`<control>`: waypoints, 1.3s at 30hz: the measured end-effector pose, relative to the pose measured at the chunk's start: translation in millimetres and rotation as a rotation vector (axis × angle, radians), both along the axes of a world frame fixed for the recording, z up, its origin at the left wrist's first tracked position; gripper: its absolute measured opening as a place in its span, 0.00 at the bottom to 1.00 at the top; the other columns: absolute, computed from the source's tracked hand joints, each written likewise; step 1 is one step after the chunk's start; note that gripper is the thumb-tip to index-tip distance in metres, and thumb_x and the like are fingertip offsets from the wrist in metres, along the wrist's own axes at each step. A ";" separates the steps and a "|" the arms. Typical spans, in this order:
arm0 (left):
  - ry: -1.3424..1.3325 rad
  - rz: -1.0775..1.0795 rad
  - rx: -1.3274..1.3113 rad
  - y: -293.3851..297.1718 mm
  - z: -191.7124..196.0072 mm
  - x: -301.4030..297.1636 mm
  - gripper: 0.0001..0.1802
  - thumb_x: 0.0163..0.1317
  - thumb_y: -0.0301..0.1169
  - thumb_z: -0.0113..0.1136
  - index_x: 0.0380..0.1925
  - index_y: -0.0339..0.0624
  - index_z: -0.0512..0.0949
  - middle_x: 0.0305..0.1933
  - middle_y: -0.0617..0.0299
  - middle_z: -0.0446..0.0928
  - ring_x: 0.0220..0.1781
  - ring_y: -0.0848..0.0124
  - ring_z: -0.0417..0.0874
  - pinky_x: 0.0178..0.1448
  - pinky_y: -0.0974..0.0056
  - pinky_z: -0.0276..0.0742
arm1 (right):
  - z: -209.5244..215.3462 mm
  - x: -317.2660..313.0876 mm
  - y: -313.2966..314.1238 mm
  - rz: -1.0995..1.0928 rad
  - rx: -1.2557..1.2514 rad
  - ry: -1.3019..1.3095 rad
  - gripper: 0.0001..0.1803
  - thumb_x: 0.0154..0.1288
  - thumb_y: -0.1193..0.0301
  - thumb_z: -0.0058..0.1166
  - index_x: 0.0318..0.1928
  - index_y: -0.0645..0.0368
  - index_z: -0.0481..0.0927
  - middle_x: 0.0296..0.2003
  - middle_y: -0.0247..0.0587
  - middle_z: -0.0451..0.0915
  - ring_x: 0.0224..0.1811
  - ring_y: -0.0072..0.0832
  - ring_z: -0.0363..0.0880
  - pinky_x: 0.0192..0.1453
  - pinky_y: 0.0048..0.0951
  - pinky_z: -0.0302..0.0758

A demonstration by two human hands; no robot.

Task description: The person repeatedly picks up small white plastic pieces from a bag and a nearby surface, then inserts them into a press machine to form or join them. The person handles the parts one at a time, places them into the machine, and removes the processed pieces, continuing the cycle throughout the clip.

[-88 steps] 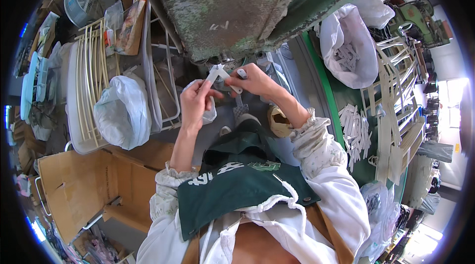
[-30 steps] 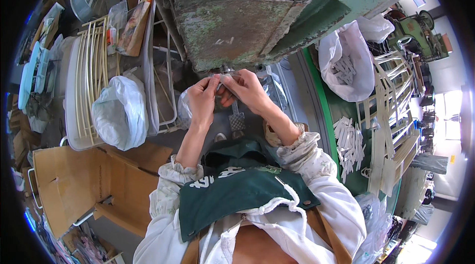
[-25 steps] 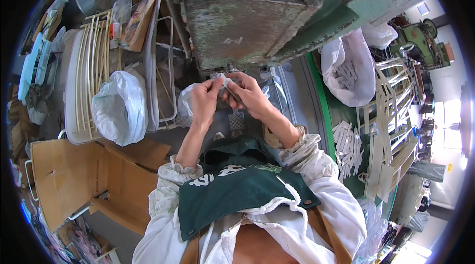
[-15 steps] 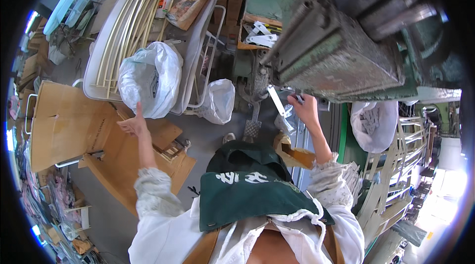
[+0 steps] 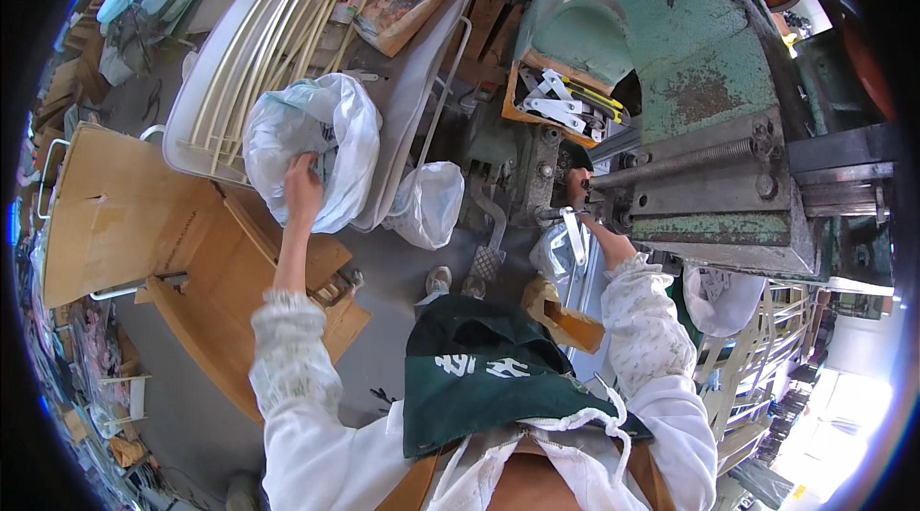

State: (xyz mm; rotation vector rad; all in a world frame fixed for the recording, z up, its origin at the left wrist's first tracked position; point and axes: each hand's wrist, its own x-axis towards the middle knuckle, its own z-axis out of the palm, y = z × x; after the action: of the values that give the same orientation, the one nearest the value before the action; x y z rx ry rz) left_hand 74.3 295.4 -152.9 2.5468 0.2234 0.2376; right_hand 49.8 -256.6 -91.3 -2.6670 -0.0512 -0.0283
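The left hand [image 5: 303,187] is reaching, fingers spread, into the white bag [image 5: 311,151] at upper left; the right hand [image 5: 578,193] is gripping a flat metal piece [image 5: 576,235] by the press [image 5: 700,108], right of centre.

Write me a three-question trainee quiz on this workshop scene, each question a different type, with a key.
1. True or false: the left hand reaches into the white plastic bag on the grey tray.
2. Multiple choice: the right hand is at
A. the cardboard box
B. the green machine
C. the foot pedal
3. Fill in: the long thin cream-coloured pieces lie on the grey ____.

Key: 1 true; 2 B; 3 tray.
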 end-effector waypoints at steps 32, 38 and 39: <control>-0.008 0.283 -0.535 2.7 -44.3 40.8 0.28 0.54 0.33 0.66 0.52 0.28 0.71 0.55 0.48 0.75 0.55 0.55 0.75 0.59 0.59 0.68 | -1.9 -28.4 4.2 -0.058 0.056 0.023 0.19 0.59 0.68 0.58 0.49 0.63 0.76 0.45 0.41 0.78 0.47 0.30 0.74 0.50 0.32 0.71; -0.128 0.432 -1.325 3.0 -35.4 34.8 0.22 0.57 0.35 0.67 0.48 0.35 0.74 0.45 0.55 0.77 0.40 0.62 0.80 0.38 0.61 0.79 | -8.6 -10.4 17.3 -0.022 0.088 -0.032 0.19 0.59 0.69 0.58 0.50 0.63 0.76 0.46 0.41 0.78 0.48 0.31 0.74 0.51 0.32 0.71; -0.114 0.452 -1.297 -0.2 -30.4 35.3 0.21 0.58 0.35 0.66 0.47 0.36 0.74 0.42 0.56 0.78 0.36 0.64 0.80 0.35 0.62 0.78 | -9.6 -8.2 16.6 -0.028 0.095 -0.040 0.19 0.59 0.69 0.58 0.50 0.63 0.76 0.46 0.41 0.78 0.48 0.31 0.74 0.51 0.32 0.71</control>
State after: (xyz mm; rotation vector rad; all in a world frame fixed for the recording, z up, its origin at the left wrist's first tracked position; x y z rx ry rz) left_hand 109.6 295.1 -183.2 1.1754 0.6516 0.2765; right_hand 41.6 -240.0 -101.0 -2.5717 -0.0253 -0.0913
